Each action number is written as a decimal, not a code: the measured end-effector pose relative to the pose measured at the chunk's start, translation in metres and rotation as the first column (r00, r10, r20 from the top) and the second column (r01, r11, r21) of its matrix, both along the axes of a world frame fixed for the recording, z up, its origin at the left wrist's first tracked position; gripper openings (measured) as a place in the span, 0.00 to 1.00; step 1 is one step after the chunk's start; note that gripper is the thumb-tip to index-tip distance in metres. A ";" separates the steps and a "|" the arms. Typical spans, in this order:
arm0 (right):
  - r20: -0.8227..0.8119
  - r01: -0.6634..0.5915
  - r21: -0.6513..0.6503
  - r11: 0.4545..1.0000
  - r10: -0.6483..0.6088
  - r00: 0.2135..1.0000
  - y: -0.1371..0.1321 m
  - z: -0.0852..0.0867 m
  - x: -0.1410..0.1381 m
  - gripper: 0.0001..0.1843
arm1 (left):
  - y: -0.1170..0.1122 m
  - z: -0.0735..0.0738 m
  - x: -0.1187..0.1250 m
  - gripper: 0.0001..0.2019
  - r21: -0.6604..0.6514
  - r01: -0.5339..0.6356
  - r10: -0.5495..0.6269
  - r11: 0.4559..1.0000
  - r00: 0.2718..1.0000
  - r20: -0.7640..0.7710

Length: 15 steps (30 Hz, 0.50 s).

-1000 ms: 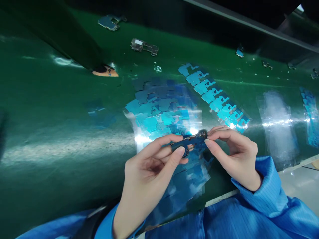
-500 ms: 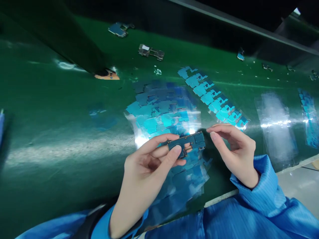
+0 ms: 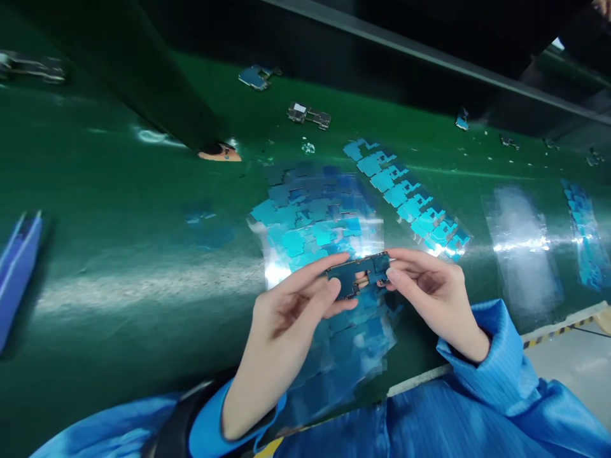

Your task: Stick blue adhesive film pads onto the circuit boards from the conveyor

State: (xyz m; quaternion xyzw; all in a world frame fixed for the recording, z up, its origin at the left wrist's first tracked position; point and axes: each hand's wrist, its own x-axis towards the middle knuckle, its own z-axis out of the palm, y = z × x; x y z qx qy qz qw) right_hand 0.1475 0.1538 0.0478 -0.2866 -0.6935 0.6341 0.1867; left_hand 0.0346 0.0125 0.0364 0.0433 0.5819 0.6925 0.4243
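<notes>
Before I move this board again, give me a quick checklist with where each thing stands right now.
1. Circuit board supported at its left end: ok, the left hand has it between thumb and fingers.
2. Right end steadied: ok, the thumb and fingers of the right hand are at it.
3. Board's underside checked: cannot tell, it faces away from the camera.
4. Purple two-pronged tool in hand: not ok, it lies at the picture's left edge, apart from both hands.
5. Slanting row of blue pieces laid out separately: ok, it lies right of the overlapping blue sheets.
</notes>
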 end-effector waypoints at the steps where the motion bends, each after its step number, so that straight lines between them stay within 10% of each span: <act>1: -0.004 0.007 0.024 1.000 -0.007 1.000 0.000 0.000 0.000 0.14 | 0.000 -0.001 0.000 0.10 0.025 -0.017 0.016 1.000 1.000 0.021; 15: -0.048 0.068 0.664 0.745 -0.049 0.998 -0.014 -0.011 0.003 0.14 | -0.005 -0.006 0.004 0.10 0.001 -0.047 0.047 0.999 0.998 -0.033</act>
